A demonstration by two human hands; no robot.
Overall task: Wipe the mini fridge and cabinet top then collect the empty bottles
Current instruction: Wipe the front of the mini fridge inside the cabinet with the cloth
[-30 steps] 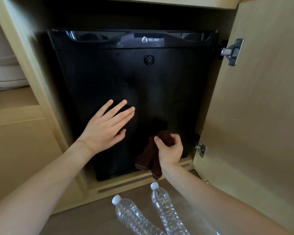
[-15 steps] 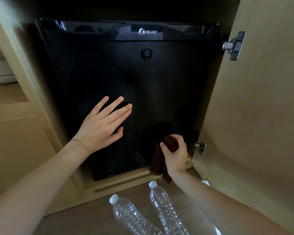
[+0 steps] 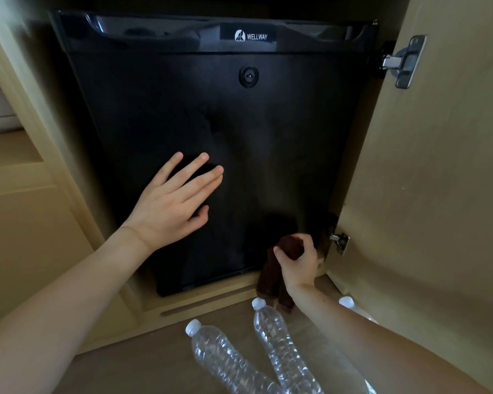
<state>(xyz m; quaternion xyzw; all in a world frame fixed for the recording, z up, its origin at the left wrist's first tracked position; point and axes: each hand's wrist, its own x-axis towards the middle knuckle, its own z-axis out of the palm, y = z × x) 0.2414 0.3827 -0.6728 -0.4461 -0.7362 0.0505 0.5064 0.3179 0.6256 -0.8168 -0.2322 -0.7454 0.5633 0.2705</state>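
Left hand [image 3: 170, 207] lay flat, fingers spread, bracing the mini fridge [image 3: 217, 143] door; right hand [image 3: 298, 264] clenched the brown cloth [image 3: 271, 277] at its lower corner; empty bottles [image 3: 279, 342] waited on the floor below.

Looks like a hotel room or small home kitchenette, judged from built-in furniture. At the centre, a black mini fridge [image 3: 211, 137] marked WELLWAY with a small round lock [image 3: 248, 76], boxed inside a pale wood cabinet [image 3: 26, 237], its door [image 3: 439, 194] swung open at 3 o'clock on metal hinges [image 3: 404, 62]. At 6 o'clock, clear plastic bottles [image 3: 228, 362] lying on a brownish floor [image 3: 140, 365]; at 9 o'clock, a blurred white shape on a wooden shelf [image 3: 6, 146], too unclear to identify.
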